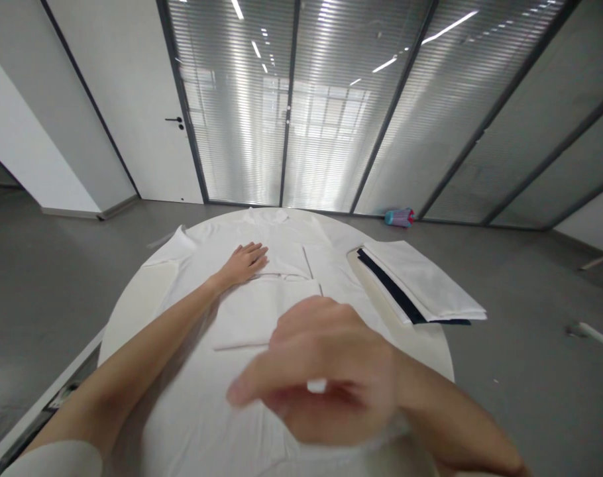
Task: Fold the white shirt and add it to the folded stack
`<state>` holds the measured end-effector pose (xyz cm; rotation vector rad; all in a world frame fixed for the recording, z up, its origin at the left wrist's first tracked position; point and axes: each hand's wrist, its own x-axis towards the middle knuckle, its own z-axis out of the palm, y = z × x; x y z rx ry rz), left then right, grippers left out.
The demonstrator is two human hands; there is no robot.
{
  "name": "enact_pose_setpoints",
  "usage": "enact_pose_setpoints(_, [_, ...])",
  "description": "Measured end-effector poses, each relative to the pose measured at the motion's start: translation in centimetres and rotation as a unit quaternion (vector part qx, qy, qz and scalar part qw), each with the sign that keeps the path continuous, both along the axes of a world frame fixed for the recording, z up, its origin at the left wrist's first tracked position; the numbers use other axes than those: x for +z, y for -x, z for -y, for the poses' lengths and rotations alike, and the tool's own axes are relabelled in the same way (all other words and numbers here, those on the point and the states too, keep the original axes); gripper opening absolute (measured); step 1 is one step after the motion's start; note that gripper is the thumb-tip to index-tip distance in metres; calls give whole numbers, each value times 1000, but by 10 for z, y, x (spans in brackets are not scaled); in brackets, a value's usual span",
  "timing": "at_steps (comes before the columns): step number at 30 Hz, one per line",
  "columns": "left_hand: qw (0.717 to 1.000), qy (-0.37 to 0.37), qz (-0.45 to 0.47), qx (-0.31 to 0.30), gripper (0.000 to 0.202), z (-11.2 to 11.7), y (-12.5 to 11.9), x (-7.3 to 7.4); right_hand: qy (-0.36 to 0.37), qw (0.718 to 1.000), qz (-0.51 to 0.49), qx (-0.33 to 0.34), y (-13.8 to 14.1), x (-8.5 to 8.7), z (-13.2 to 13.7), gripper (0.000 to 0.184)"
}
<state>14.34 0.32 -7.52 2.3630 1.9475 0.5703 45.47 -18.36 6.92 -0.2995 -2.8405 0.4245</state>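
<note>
A white T-shirt [182, 411] is spread over the round table, its neckline at the far side and one sleeve out to the left. On its middle lies a flat white rectangular piece [252, 315] with thin brownish edge lines; its material is unclear. My left hand [246, 262] rests palm down, fingers stretched, at this piece's far left part. Closer to the camera, my right hand [331, 371] is raised above the shirt and blurred. Its fingers are loosely bent with a gap between them, and no held thing shows. It hides the piece's near right corner.
Folded white and dark navy cloth [421, 278] is stacked at the table's right edge, partly overhanging. The pale round table [137, 298] shows around the shirt. A blue and red object [399, 217] lies on the floor by the glass partition. A door [132, 99] stands far left.
</note>
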Motion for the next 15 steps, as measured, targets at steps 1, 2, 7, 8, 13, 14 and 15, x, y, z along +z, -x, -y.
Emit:
enact_pose_setpoints(1, [1000,-16,8,-12,54,3,1,6,-4,1000,9,-9,12,3,-15,22])
enact_pose_setpoints(2, [999,-33,17,-28,53,9,2,12,-8,1000,11,-9,20,4,-33,23])
enact_pose_setpoints(7, [988,-51,27,-140,47,64,0,32,-33,998,46,-26,14,-30,-111,30])
enact_pose_setpoints(8, [987,-41,18,-151,48,76,-1,32,-43,997,47,-42,8,-43,-119,37])
enact_pose_setpoints(13, [984,40,-13,-171,58,114,-5,19,-34,989,115,-89,-13,-91,-133,69])
enact_pose_setpoints(14, [984,48,-14,-173,58,118,-4,18,-32,988,127,-86,-16,-94,-132,72])
enact_pose_setpoints(15, [983,50,-16,-176,58,121,-4,18,-36,987,130,-82,-19,-96,-132,73])
